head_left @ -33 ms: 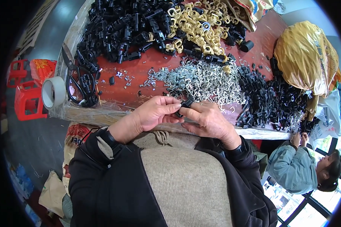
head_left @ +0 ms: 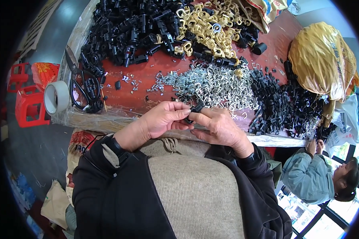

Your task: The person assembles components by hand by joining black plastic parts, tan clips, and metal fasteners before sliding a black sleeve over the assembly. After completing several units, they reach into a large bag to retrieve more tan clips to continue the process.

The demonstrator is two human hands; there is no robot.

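Between my two hands, just above the table's near edge, is a small black plastic part point(head_left: 196, 109). The fingers of my left hand point(head_left: 166, 118) pinch its left side. My right hand point(head_left: 220, 126) closes on it from the right, and the fingers hide much of it. Right beyond my hands lies a heap of bent silver metal clips point(head_left: 223, 89). Clear little pieces point(head_left: 187, 79) are heaped to its left, and small black pieces point(head_left: 271, 101) to its right.
Black cylindrical parts point(head_left: 127, 30) and golden rings point(head_left: 211, 30) cover the table's far side. Scissors point(head_left: 81, 79) and a tape roll point(head_left: 56, 97) lie at the left edge. A yellow sack point(head_left: 319, 59) stands at right, near another person point(head_left: 313, 175). Red stools point(head_left: 30, 105) are at left.
The fingers of my right hand have shifted very slightly around the black part. Everything else looks the same.
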